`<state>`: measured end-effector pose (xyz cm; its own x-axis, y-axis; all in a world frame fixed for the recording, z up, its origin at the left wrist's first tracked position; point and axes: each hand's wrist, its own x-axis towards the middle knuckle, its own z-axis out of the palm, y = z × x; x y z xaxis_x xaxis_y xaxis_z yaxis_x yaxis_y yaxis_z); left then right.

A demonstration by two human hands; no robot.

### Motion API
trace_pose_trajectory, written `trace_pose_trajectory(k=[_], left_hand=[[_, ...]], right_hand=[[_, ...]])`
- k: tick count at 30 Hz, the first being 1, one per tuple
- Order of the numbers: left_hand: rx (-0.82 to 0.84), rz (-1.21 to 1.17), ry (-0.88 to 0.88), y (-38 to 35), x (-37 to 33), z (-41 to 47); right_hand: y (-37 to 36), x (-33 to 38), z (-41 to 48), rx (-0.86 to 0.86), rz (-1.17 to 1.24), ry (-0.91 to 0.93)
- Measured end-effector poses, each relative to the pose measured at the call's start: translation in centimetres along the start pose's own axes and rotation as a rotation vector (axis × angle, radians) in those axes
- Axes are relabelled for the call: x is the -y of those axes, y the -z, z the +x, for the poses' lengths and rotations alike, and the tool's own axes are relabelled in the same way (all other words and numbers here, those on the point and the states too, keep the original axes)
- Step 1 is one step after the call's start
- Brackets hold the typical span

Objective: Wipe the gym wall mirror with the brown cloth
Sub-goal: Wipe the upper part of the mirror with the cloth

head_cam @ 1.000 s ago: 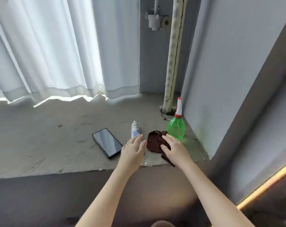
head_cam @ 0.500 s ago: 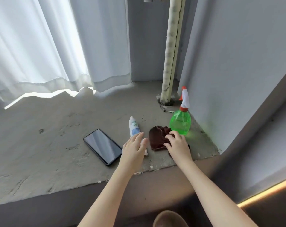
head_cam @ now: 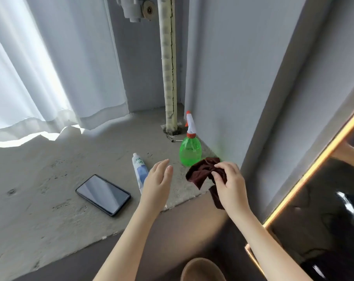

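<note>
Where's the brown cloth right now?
Head view, right of centre: the brown cloth hangs pinched in the right hand, just in front of the green spray bottle, over the concrete ledge's front edge.

I read this as an indoor gym corner by a window. Plain grey painted walls [head_cam: 233, 78] and a rough concrete ledge [head_cam: 50, 199] sit below white curtains [head_cam: 30, 78] at far left, with daylight behind them. A wrapped pipe [head_cam: 169, 67] runs up the far corner, a white fitting [head_cam: 131, 9] beside its top. On the right is a large dark wall mirror [head_cam: 324, 209] with a glowing amber edge strip [head_cam: 306, 176]. A green spray bottle [head_cam: 190, 151] stands on the ledge.
</note>
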<state>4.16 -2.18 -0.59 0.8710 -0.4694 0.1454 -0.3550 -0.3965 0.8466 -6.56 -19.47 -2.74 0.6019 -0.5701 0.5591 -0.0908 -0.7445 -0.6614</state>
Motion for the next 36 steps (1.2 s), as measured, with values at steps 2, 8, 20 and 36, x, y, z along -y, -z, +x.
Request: trace_pose_trajectory(k=[2,8,20,36], left_hand=[[0.005,-0.041,-0.061,-0.9,-1.9,-1.1],[0.045,-0.139,-0.255,-4.6,-8.6,-4.7],[0.254,-0.213,-0.614,-13.1,-23.4,-10.8],[0.257,-0.136,-0.903,-16.5,-33.1,-8.9]], right_hand=[[3.5,0.5,-1.0,-0.082,0.002,0.020],[15.5,2.0,-2.8,-0.301,-0.058,0.145],[34.0,4.9,-6.0,-0.683,-0.350,0.290],[38.3,0.1,0.5,-0.727,-1.230,0.343]])
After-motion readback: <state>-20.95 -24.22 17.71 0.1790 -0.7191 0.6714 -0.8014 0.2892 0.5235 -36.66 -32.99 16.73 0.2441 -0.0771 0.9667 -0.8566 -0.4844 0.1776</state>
